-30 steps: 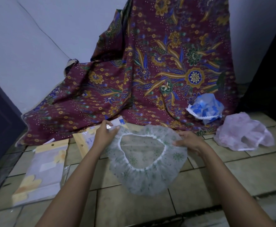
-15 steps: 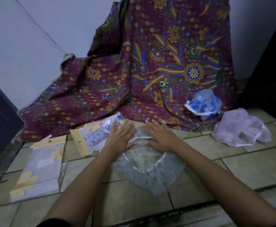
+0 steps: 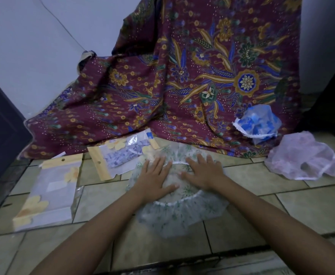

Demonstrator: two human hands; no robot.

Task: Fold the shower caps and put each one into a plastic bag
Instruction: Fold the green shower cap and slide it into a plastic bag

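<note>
A clear shower cap with green sprigs (image 3: 179, 215) lies flat on the tiled floor, its white elastic ring facing up. My left hand (image 3: 154, 180) and my right hand (image 3: 203, 171) rest palm-down on its far half, fingers spread, holding nothing. A plastic bag with a yellow header (image 3: 123, 155) holds a folded lilac cap and lies just left of the hands. Another flat bag with yellow flowers (image 3: 47, 193) lies further left. A blue cap (image 3: 259, 124) and a pink cap (image 3: 303, 155) sit crumpled at the right.
A maroon batik cloth (image 3: 182, 76) drapes down the wall onto the floor behind everything. A dark door or panel (image 3: 2, 132) stands at the left edge, and a dark object fills the far right. A dark gap runs across the floor tiles (image 3: 311, 205) near me.
A second ago both hands gripped the cap's rim and held it stretched open. They have since let go, moved inward and now press flat on the cap on the floor.
</note>
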